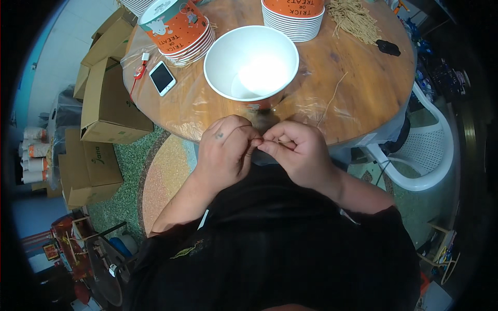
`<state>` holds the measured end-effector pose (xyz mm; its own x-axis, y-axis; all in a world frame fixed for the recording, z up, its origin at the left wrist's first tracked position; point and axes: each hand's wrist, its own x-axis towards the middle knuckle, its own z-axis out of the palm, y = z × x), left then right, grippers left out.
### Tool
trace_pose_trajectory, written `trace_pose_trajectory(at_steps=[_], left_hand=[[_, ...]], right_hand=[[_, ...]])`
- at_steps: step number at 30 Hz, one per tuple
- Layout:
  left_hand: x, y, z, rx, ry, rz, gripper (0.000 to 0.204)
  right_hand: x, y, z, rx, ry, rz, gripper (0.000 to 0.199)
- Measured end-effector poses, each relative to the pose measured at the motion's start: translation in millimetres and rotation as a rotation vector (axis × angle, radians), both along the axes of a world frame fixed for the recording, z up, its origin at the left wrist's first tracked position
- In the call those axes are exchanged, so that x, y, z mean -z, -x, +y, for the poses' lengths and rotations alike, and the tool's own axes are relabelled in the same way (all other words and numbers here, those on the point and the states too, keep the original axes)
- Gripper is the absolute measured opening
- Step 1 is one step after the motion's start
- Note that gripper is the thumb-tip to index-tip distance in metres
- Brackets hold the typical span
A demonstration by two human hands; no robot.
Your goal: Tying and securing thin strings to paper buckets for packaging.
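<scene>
My left hand [224, 147] and my right hand [301, 152] meet at the table's near edge, fingertips almost touching. Both are closed in a pinch. A thin tan cord [280, 141] shows between the right fingers and runs to the left fingertips; the exact spot where they grip it is mostly hidden. Just beyond the hands stands a large paper bucket [220, 67], white inside, upright, with nothing in it. Another length of cord [332, 101] lies on the table to the right, its near end close to my right hand.
The round wooden table [373, 93] has a clear plastic cover. Stacked orange buckets [179, 36] stand far left, with a second stack [294, 20] behind. A cord bundle [355, 20] lies far right. A phone [163, 79], cardboard boxes [114, 98] and a white chair [436, 150] are around.
</scene>
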<state>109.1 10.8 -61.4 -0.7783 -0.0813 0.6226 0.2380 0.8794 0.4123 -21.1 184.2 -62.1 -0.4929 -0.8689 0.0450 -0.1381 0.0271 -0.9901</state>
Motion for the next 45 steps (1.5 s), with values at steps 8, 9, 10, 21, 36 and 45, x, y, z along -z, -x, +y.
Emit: trace_pose_trajectory(at_steps=[8, 9, 10, 21, 36, 45], left_hand=[[0.3, -4.6, -2.5, -0.002, -0.05, -0.069, 0.013], [0.9, -5.1, -2.4, -0.011, -0.083, -0.072, 0.012], [-0.8, -5.6, -2.4, -0.012, -0.083, -0.073, 0.012], [-60.0, 22.7, -70.0, 0.0, 0.326, -0.265, 0.04], [-72.4, 47.4, -38.0, -0.002, -0.075, -0.584, 0.033], [-83.4, 49.0, -60.1, 0.143, -0.437, -0.823, 0.027]], right_hand=[[3.1, -3.7, -4.7, 0.191, 0.283, 0.456, 0.012], [1.1, -2.5, -4.4, 0.191, 0.284, 0.455, 0.012], [-0.4, -1.2, -4.6, 0.173, 0.273, 0.445, 0.012], [30.7, 1.8, -18.9, 0.216, 0.457, -0.183, 0.006], [37.6, 0.6, -35.4, 0.263, 0.501, -0.331, 0.006], [40.4, -3.1, -42.0, 0.346, 0.429, -0.354, 0.006]])
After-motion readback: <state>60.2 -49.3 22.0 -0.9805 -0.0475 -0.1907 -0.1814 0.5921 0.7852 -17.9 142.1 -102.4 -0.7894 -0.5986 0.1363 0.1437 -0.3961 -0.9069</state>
